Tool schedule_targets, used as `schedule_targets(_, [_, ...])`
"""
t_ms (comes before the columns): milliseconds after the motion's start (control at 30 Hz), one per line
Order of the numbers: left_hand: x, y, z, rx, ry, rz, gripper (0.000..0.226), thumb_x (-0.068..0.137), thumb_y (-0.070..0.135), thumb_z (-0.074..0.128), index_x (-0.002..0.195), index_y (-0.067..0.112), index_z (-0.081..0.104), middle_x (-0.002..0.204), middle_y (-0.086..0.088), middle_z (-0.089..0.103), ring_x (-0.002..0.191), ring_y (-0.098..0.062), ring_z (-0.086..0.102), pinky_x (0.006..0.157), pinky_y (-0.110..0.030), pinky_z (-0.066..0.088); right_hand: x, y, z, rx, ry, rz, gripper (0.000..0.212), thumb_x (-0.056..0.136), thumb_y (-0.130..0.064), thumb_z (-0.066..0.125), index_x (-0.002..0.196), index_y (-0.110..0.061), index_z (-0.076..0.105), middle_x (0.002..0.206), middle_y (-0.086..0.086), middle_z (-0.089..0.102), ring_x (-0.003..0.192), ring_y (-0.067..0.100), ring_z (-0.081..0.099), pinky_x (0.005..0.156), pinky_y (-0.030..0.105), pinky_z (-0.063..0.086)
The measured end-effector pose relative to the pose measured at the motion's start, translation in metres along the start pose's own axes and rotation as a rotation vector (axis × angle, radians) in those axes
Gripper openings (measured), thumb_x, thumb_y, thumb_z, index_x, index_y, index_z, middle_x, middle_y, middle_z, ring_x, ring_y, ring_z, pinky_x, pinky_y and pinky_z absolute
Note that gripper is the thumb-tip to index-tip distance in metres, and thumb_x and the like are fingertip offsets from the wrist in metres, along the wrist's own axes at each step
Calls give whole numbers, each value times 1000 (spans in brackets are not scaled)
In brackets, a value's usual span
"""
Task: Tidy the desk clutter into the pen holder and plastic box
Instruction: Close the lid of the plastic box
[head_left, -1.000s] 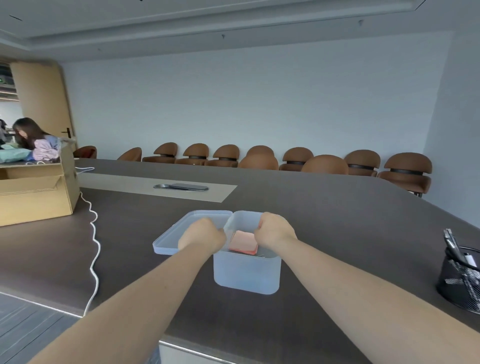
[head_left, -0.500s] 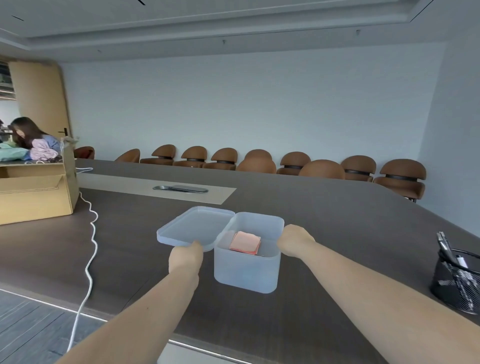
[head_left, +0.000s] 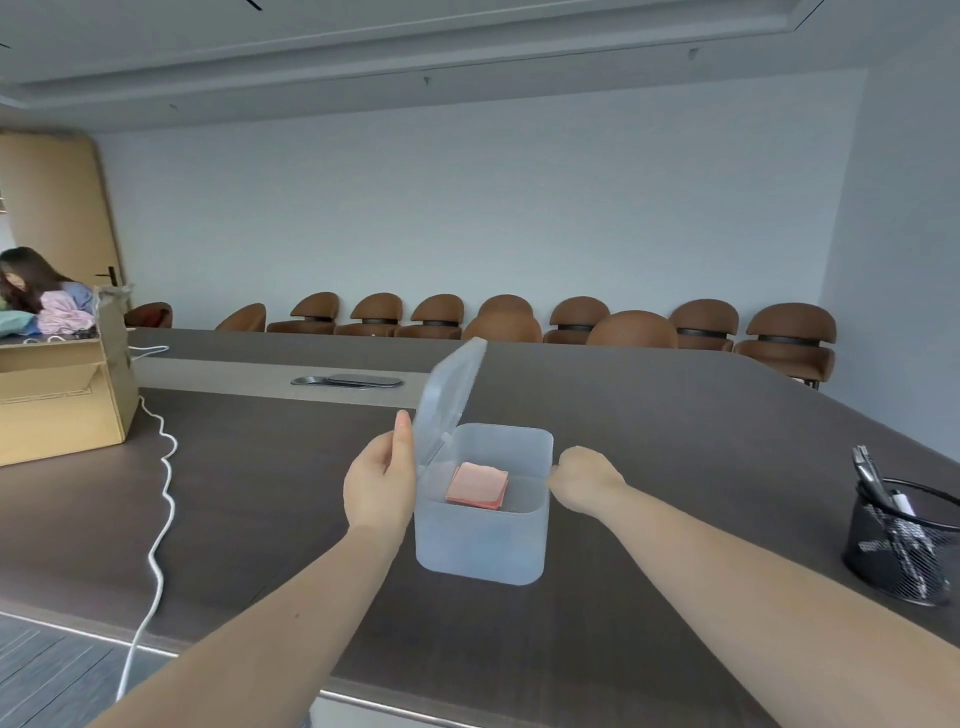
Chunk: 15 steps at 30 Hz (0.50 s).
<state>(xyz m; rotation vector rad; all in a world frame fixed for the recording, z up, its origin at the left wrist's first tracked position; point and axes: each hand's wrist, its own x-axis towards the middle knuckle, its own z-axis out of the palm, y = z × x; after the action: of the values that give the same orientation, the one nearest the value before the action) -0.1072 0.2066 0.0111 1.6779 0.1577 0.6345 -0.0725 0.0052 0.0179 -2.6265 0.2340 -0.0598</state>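
Note:
A translucent plastic box (head_left: 480, 545) stands on the dark table in front of me, with a pink pad of sticky notes (head_left: 477, 485) lying inside. Its hinged lid (head_left: 449, 395) is tilted up at the left side. My left hand (head_left: 379, 483) is flat against the lid's outer face, fingers extended. My right hand (head_left: 584, 480) is curled against the box's right rim. A black mesh pen holder (head_left: 901, 551) with several pens stands at the far right.
A cardboard box (head_left: 57, 395) sits at the left, and a white cable (head_left: 158, 499) trails from it over the table's near edge. A metal cable hatch (head_left: 348, 381) lies mid-table. Brown chairs line the far side. A person sits at far left.
The lid, lying flat open to the left before, has swung up to a steep tilt under my left hand. My right hand moved from the box's top to its right rim.

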Motion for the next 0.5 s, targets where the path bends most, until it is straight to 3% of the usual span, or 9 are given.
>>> schedule_targets(33, [-1,1,4,14,-8,-9,57,94,54,39,76,6,63,70,-8,61,69,-16,54,72,-34,44,-1,2,-2,3,1,-4,30,91,-9,41,61,-12,39,69,0,47,77,26,50,50,24,33])
schedule_targets(133, [-4,6,15,96,-52,6,47,95,47,43,80,11,70,74,9,65,71,-5,55,69,-29,42,-4,7,-11,-4,8,0,32,92,-10,40,60,-12,39,72,2,49,78,27,50,65,27,39])
schedule_targets(200, [-6,9,23,151,-76,46,46,94,43,46,81,6,69,67,6,60,64,-13,52,62,-29,40,-2,12,-15,-20,19,2,32,93,-12,40,61,-12,39,82,5,52,80,28,51,69,28,40])
schedule_targets(367, [-9,17,40,190,-82,99,46,92,42,49,81,0,63,73,-7,60,66,-21,49,62,-30,41,3,28,-22,-39,34,30,27,91,-10,41,64,-9,45,86,8,54,79,29,53,68,27,41])
schedule_targets(500, [-12,23,51,196,-116,137,41,93,41,49,79,5,64,72,-1,63,69,-20,54,65,-29,41,6,40,-27,-68,41,35,27,89,-8,41,62,-9,43,76,6,53,77,29,52,63,25,40])
